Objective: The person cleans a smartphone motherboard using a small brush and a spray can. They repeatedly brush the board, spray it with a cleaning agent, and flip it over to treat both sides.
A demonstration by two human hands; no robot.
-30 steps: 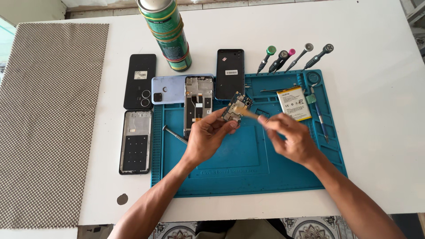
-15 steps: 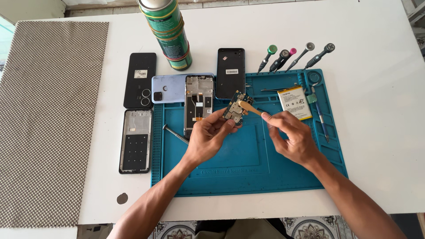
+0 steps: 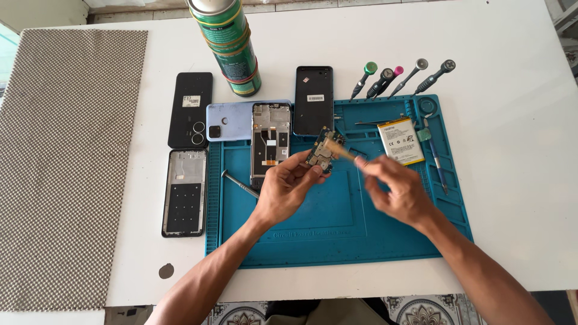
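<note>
While left hand [image 3: 288,191] pinches small circuit board [image 3: 321,153] in fingertips above blue work mat [image 3: 337,235], right hand [image 3: 394,188] closed around thin wooden-handled tool [image 3: 340,151], tip on board. Right hand blurred; tool looks like small brush, hard to tell. Open phone frame [image 3: 270,144] just left of board. Battery [image 3: 400,141] on mat, right. Screwdrivers [image 3: 385,79] along mat's top edge. Green spray can [image 3: 229,45] on white table [image 3: 512,180].

White barcode label [image 3: 315,98] sits mid-way on the black back cover [image 3: 313,100] above the mat. Another small white sticker [image 3: 191,101] tops the far-left black cover [image 3: 190,109]. The white-and-yellow battery [image 3: 400,141] lies printed-face up on the blue mat [image 3: 337,235]. Green spray can [image 3: 229,45], yellow-banded wrapper.
</note>
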